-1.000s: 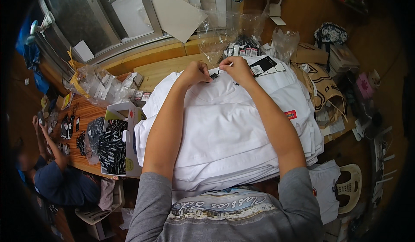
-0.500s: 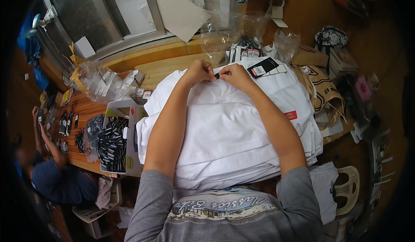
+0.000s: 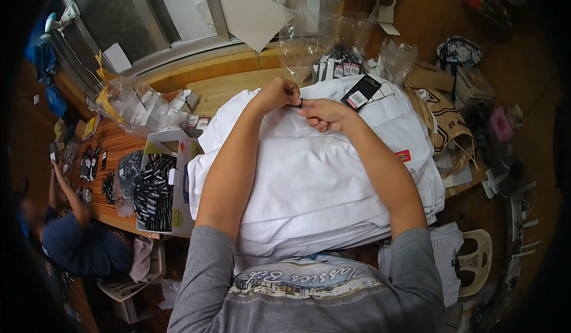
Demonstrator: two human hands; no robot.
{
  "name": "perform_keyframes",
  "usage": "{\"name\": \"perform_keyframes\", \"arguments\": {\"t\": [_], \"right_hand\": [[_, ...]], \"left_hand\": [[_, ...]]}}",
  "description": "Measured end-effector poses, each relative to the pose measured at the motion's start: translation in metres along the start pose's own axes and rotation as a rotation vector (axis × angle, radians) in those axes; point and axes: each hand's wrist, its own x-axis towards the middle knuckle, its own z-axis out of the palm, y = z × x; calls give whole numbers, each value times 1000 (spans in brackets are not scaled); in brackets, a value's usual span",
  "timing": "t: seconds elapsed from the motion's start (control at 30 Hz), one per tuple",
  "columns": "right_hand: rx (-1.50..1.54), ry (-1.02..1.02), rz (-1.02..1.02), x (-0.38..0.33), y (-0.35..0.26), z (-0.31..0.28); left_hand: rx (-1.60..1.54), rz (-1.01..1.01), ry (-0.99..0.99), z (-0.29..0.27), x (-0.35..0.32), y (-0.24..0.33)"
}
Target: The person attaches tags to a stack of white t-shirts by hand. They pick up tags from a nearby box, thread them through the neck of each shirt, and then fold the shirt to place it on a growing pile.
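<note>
A pile of folded white T-shirts [image 3: 309, 172] lies in front of me, with a small red patch [image 3: 404, 155] on the top one. At its far side, by the collar, my left hand [image 3: 279, 94] pinches a small black label [image 3: 300, 103]. My right hand [image 3: 326, 114] meets it there, thumb and forefinger closed on the label's other side, the remaining fingers curled. The label is mostly hidden by the fingertips. Right of my hands, a black hang tag [image 3: 361, 91] with a white sticker rests on the shirts.
An open box of black tags [image 3: 156, 190] stands left of the pile. Clear plastic bags [image 3: 128, 110] and more tags [image 3: 340, 65] lie behind. A brown printed bag [image 3: 443, 119] is at right, a plastic chair [image 3: 476, 261] below it. Another person [image 3: 83, 238] handles something at far left.
My right hand has turned and lowered slightly, its fingers now curled beneath the thumb. My left hand stays by the collar, still pinching. The far-left person's hands have shifted slightly.
</note>
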Motion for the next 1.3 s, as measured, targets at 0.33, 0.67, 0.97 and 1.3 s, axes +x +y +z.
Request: {"name": "perform_keyframes", "arguments": {"t": [0.33,0.67,0.97,1.3], "right_hand": [[126,88,-65,6,4,-8],[125,140,-82,6,5,-6],[83,145,-163,7,5,-5],[-395,601,-458,-6,-10,-36]], "left_hand": [[410,-139,104,-19,-9,5],[329,-209,221,-4,-10,8],[366,-254,272,8,-12,10],[322,-253,247,-11,-24,15]]}}
